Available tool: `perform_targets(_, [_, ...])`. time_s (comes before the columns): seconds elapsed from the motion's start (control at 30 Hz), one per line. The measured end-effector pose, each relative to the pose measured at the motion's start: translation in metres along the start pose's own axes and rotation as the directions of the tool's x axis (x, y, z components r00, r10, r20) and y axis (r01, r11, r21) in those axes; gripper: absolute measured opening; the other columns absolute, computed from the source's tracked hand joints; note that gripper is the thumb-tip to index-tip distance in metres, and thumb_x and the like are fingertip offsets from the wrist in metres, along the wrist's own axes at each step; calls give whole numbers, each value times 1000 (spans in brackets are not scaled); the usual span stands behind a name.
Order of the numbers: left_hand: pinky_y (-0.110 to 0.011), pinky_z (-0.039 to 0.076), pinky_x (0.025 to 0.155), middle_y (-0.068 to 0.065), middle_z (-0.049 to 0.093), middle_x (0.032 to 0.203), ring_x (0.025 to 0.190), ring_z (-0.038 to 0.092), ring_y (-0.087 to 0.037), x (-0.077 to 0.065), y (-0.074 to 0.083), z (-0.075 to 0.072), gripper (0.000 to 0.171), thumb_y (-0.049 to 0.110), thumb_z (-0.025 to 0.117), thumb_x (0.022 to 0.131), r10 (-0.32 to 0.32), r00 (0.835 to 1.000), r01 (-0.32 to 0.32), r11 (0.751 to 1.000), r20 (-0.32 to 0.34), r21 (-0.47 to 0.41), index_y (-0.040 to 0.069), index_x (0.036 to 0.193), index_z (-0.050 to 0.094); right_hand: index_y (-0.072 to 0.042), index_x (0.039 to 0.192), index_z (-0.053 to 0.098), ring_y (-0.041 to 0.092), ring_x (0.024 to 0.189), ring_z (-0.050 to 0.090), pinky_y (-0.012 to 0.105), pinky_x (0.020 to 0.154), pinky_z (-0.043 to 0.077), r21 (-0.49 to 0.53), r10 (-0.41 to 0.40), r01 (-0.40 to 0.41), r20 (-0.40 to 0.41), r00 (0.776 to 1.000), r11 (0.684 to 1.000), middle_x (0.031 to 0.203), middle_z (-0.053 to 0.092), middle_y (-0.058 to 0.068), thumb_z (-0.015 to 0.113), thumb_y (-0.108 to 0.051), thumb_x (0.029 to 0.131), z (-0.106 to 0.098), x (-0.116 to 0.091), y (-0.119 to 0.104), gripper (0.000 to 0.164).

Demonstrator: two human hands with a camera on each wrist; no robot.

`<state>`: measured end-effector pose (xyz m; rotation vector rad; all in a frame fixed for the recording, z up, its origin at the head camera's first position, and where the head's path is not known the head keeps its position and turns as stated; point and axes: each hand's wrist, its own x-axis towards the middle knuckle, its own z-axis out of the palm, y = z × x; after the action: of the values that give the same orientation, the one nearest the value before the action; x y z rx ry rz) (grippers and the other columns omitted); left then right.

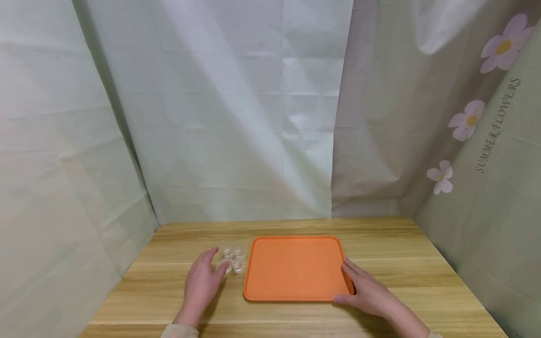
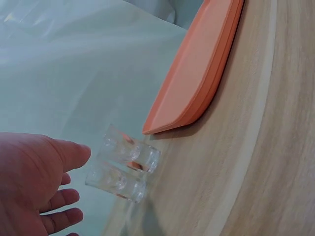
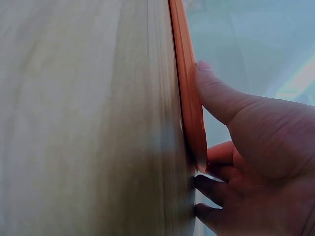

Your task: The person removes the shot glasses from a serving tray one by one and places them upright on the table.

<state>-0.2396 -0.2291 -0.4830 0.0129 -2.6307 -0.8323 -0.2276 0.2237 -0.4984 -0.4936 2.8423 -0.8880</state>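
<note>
Small clear shot glasses [image 1: 238, 266], several of them, stand in a close cluster on the table left of an orange tray [image 1: 296, 267]. My left hand [image 1: 203, 281] is beside the cluster, thumb and fingers spread apart at its left side. In the left wrist view, the thumb tip is close to the glasses [image 2: 147, 158] and the palm holds nothing. At the tray's near right corner is my right hand [image 1: 367, 291]. Its thumb touches the front rim and its fingers lie along the right side. In the right wrist view, the thumb rests against the tray edge [image 3: 189, 98].
The wooden table [image 1: 380, 244] bears the tray and the glasses. Pale green cloth [image 1: 236, 141] hangs behind it and along both sides. Printed flowers and lettering show on the right-hand cloth [image 1: 486, 211].
</note>
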Motion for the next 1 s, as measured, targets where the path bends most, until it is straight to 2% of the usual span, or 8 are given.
perform_targets(0.23, [-71,41,116,-37,58,149,138,54,-58,1,1,-2,60,22,80,103,13,1000,-13,1000,4,24,-9,149,58,8,165,42,54,156,36,72,119,38,-1,10,-10,-3,1000,1000,175,32,28,87,-57,92,-1,-2,-1,107])
perform_targets(0.33, [-71,41,116,-36,60,148,137,55,-58,0,4,-1,59,21,81,102,46,999,-45,999,-20,29,-9,148,60,8,165,42,54,156,36,72,119,37,2,16,-16,1,1000,1000,175,32,28,86,-57,92,-1,-4,-1,107])
perform_targets(0.5, [-71,43,114,-34,63,144,134,58,-56,0,16,0,56,19,84,99,122,990,-120,992,-75,28,-8,144,63,7,165,42,53,156,37,71,119,39,-7,34,-34,1,999,999,175,32,28,86,-58,92,-2,-6,-1,107])
perform_targets(0.73, [-72,40,116,-30,64,145,137,56,-54,2,33,4,56,20,84,99,170,982,-167,985,-77,49,-6,145,63,7,164,43,52,156,39,70,119,40,-24,37,-37,-14,999,999,174,34,28,86,-59,92,-1,-8,-1,107])
perform_targets(0.9, [-72,41,115,-29,67,141,134,59,-52,2,43,9,52,19,84,100,255,964,-248,965,-81,79,-7,142,66,7,164,44,52,155,40,70,117,41,-23,24,-24,-22,999,999,174,34,28,87,-57,92,0,-9,-1,106])
perform_targets(1.0, [-72,40,116,-28,66,142,136,58,-52,-1,50,13,52,20,82,101,304,951,-295,947,-57,131,-7,142,66,4,165,44,51,155,40,70,117,42,-25,18,-19,-42,999,1000,175,33,27,85,-58,93,0,-8,-1,104])
